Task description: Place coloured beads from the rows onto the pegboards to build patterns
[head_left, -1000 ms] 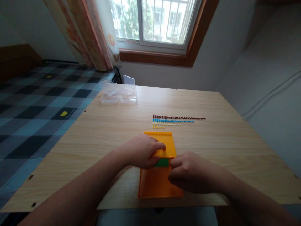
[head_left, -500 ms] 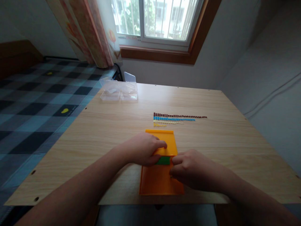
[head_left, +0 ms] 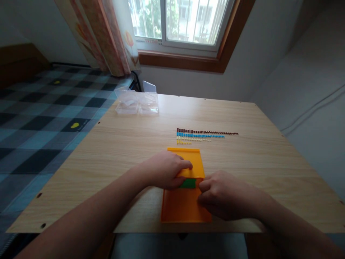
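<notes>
Head view: green strip [head_left: 189,183] part-hidden.

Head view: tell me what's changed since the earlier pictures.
The right hand seems to have edged slightly right, away from the green strip; no grip was visibly taken or released. The view shifted, lifting everything in frame. The left hand stays on the orange plastic tray; the rows of tiny pieces and clear plastic boxes lie unmoved.

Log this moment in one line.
left hand: on yellow panel | right hand: at right side of orange panel, grip hidden | green strip: showing between panels | block rows: beyond yellow panel
</notes>
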`<state>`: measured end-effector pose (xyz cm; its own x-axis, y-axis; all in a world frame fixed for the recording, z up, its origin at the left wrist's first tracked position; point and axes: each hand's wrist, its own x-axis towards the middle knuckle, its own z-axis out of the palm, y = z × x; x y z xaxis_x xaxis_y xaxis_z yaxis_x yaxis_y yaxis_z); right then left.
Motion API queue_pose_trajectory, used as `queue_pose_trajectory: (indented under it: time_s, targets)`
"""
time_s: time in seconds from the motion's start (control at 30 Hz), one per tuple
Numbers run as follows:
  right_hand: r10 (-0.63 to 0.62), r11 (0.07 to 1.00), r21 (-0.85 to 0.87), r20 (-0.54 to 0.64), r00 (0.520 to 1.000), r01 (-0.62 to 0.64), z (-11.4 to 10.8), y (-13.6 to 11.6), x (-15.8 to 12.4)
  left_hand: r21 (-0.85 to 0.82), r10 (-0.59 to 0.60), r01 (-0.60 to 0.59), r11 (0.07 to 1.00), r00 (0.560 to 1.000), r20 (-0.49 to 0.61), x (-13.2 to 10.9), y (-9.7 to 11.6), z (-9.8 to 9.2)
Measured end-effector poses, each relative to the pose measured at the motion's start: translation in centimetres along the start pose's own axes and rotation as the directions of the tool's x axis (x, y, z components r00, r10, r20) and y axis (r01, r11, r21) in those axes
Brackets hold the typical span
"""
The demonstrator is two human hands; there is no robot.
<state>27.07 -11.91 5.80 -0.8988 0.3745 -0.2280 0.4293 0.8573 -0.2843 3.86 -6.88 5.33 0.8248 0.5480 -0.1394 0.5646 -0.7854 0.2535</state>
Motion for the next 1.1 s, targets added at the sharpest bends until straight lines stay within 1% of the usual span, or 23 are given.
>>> queue_pose_trajectory:
  time_s: [0.1, 0.2, 0.33, 0.43, 0.53, 0.63, 0.7, 0.8, 0.93, 1.03, 1.1]
  targets:
    - [0.048, 0.999, -0.007, -0.099, 0.994, -0.049, 0.6, 0.6, -0.3, 0.005, 0.001, -0.001, 1.000, 1.000, -0.006, 0.0, 0.0, 0.1]
    - [0.084, 0.996, 0.027, -0.215, 0.973, -0.080, 1.1, 1.3, -0.4, 0.009, 0.003, -0.003, 1.000, 1.000, -0.001, 0.0, 0.0, 0.1]
    - [0.129, 0.992, 0.037, -0.283, 0.950, -0.124, 1.6, 1.6, 0.0, 0.012, -0.003, 0.003, 1.000, 1.000, -0.002, 0.0, 0.0, 0.2]
    - [0.163, 0.986, 0.028, -0.284, 0.945, -0.162, 1.9, 1.8, 0.3, 0.012, -0.005, 0.005, 1.000, 1.000, -0.011, 0.0, -0.1, 0.3]
    - [0.172, 0.985, 0.050, -0.301, 0.938, -0.165, 2.1, 1.9, 0.1, 0.018, 0.001, -0.001, 1.000, 1.000, -0.022, 0.0, -0.1, 0.4]
    - [0.179, 0.984, 0.084, -0.324, 0.929, -0.160, 1.7, 2.0, -0.3, 0.028, 0.012, -0.011, 1.000, 0.999, -0.033, 0.0, -0.1, 0.4]
    - [0.182, 0.982, 0.098, -0.315, 0.931, -0.158, 1.3, 1.9, -0.5, 0.030, 0.015, -0.014, 0.999, 0.999, -0.035, -0.1, -0.1, 0.4]
    - [0.191, 0.980, 0.107, -0.261, 0.946, -0.169, 0.9, 1.7, -0.5, 0.029, 0.013, -0.012, 0.999, 0.999, -0.032, -0.1, -0.1, 0.3]
    - [0.221, 0.974, 0.098, -0.198, 0.955, -0.205, 1.1, 1.5, -0.2, 0.042, 0.010, -0.009, 0.999, 1.000, -0.024, -0.1, -0.1, 0.3]
    - [0.225, 0.974, 0.086, -0.210, 0.951, -0.212, 1.5, 1.5, 0.0, 0.069, 0.028, -0.026, 0.997, 0.999, -0.027, 0.0, 0.2, 0.5]
    - [0.211, 0.977, 0.079, -0.234, 0.949, -0.197, 1.6, 1.5, 0.1, 0.082, 0.061, -0.056, 0.995, 0.997, -0.055, 0.1, 0.7, 0.7]
